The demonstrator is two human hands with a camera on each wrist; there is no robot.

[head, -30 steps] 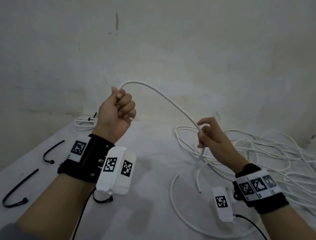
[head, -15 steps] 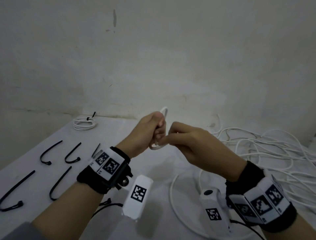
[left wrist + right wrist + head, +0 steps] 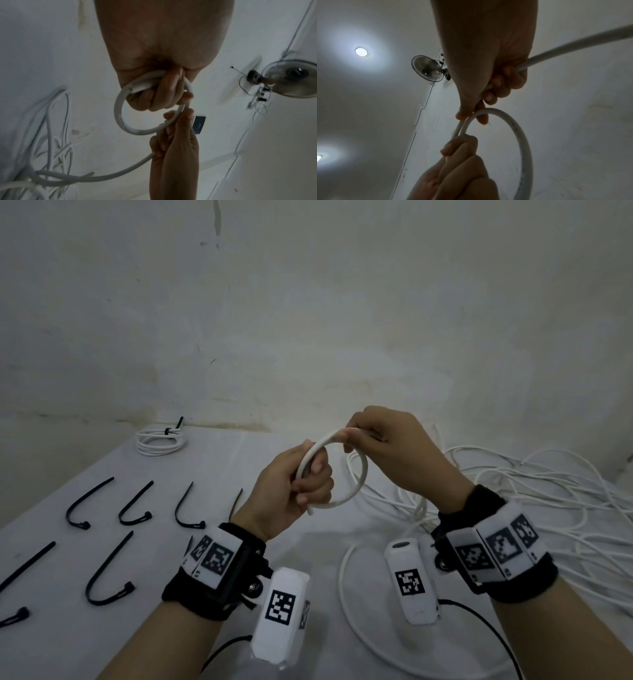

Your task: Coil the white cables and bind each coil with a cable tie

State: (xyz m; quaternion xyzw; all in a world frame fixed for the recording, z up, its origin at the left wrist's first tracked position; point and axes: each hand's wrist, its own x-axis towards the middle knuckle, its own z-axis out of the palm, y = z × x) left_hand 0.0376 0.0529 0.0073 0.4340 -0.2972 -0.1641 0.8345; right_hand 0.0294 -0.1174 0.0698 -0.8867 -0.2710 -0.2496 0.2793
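A white cable [image 3: 359,484] forms one small loop in the air above the table. My left hand [image 3: 298,487] grips the loop's left side, fingers curled round it, with the cable's cut end poking out below. My right hand [image 3: 387,446] pinches the top of the loop between thumb and finger. In the left wrist view the loop [image 3: 120,116] hangs from my left hand [image 3: 163,93], and the right hand [image 3: 178,121] holds it from below. The right wrist view shows the cable [image 3: 520,136] running through my right hand [image 3: 479,112] and off to the upper right.
A tangle of loose white cable [image 3: 534,494] covers the table's right side. Several black cable ties [image 3: 133,508] lie in rows on the left. A bound coil [image 3: 161,440] sits at the far left by the wall. A wall fan [image 3: 428,70] shows overhead.
My hands came together from apart and dropped lower. The long arc of cable between them has become a small closed loop, now a little wider than half a second ago.
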